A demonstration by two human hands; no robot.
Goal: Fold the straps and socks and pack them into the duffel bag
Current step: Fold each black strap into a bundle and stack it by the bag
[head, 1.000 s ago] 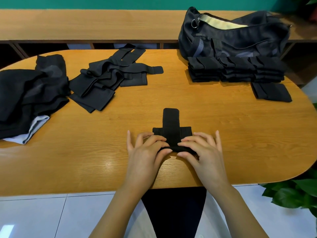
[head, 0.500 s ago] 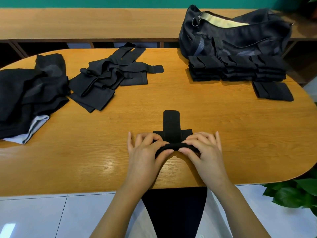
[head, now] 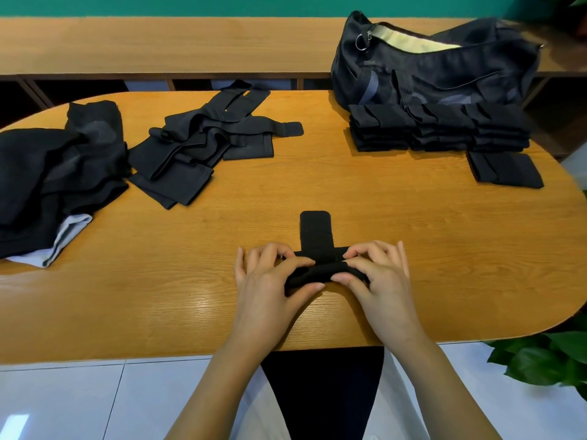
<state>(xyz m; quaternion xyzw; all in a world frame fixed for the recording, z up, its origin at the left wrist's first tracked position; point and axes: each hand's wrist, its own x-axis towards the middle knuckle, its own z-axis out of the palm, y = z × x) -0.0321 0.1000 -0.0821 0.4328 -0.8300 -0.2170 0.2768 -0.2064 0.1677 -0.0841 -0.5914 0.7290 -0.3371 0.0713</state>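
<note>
A black strap (head: 316, 236) lies near the table's front edge, its narrow tab pointing away from me. My left hand (head: 270, 281) and my right hand (head: 376, 277) pinch its near end, which is rolled up off the wood between thumbs and fingers. A loose pile of unfolded straps (head: 203, 144) lies at the back left. Folded black pieces (head: 441, 128) are stacked in a row in front of the dark duffel bag (head: 435, 68), which stands open at the back right. One more folded piece (head: 505, 169) lies apart, nearer me.
A heap of dark garments with a pale lining (head: 54, 182) covers the table's left end. The oval wooden table (head: 413, 223) has bare wood around my hands. A wooden bench (head: 158, 46) runs behind it. A green plant (head: 549, 357) sits at the lower right.
The near end of the strap has been lifted and rolled away from me; my fingers went from lying on it to pinching the rolled fold.
</note>
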